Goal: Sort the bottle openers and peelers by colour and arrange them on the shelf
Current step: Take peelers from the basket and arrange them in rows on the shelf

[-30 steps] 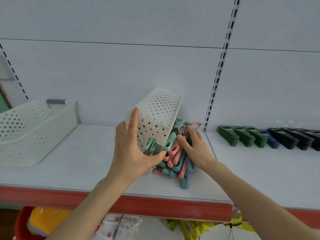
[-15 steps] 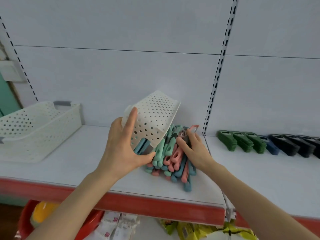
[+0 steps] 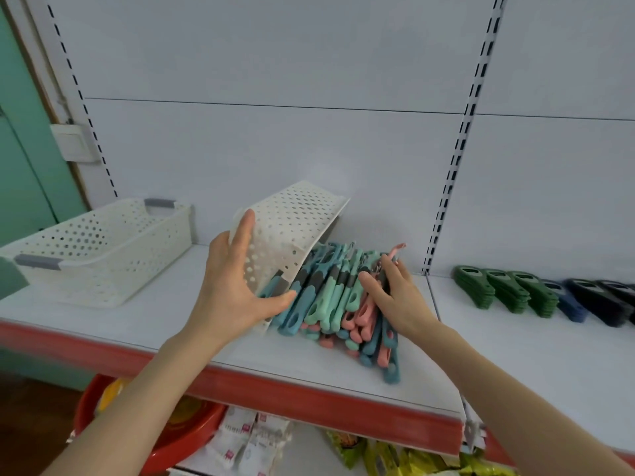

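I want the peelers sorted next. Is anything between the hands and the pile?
Partly. The tipped basket, gripped by the left hand, leans over the back left of the pile and covers part of it. The right hand rests directly on the pile's right side, with nothing in between.

White shelf [image 3: 171,324] with a red front strip, in two boards side by side. On the left board: a white perforated basket [image 3: 103,249] with grey handles, upright at the far left; a mixed heap of teal, mint and pink peelers [image 3: 330,304] near the right end; a second perforated basket [image 3: 292,231] tipped steeply over the heap's left side. On the right board: overlapping green bottle openers [image 3: 498,290], then blue ones [image 3: 567,304], then black ones [image 3: 604,300].
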`<state>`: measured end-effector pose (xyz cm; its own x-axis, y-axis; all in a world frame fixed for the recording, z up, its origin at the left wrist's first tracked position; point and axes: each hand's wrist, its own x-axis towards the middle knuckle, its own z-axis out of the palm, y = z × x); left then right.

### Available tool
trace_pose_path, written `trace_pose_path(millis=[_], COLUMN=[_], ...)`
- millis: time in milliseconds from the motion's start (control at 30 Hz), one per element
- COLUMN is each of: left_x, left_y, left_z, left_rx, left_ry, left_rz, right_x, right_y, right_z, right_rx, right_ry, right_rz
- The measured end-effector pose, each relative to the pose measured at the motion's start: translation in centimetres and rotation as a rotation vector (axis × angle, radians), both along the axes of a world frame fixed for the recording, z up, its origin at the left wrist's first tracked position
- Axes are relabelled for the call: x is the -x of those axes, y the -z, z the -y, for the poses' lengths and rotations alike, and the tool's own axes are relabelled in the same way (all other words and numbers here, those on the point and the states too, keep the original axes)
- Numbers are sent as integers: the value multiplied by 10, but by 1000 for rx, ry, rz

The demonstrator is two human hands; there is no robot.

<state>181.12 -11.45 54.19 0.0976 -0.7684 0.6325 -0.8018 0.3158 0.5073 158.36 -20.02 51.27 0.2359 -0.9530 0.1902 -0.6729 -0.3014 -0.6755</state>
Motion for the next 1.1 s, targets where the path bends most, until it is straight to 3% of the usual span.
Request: trace_pose_path(millis=[333, 633, 767, 967, 1100], left_x=[-8, -19, -29, -38, -42], left_y=[-13, -23, -16, -6, -7], left_z=[-3, -8, -7, -12, -16], left_rx=[22, 60, 62, 82, 135], left_ry=[-68, -115, -174, -223, -186], left_rz=[-28, -136, -360, -798, -1008], right_x=[-4, -18, -24, -68, -107], right_y=[3, -6, -14, -36, -44], right_z=[8, 11, 7, -15, -20], right_rx=[-25, 93, 105, 182, -36], right_ry=[160, 77, 96, -125, -198], right_rz=[-257, -319, -349, -20, 176])
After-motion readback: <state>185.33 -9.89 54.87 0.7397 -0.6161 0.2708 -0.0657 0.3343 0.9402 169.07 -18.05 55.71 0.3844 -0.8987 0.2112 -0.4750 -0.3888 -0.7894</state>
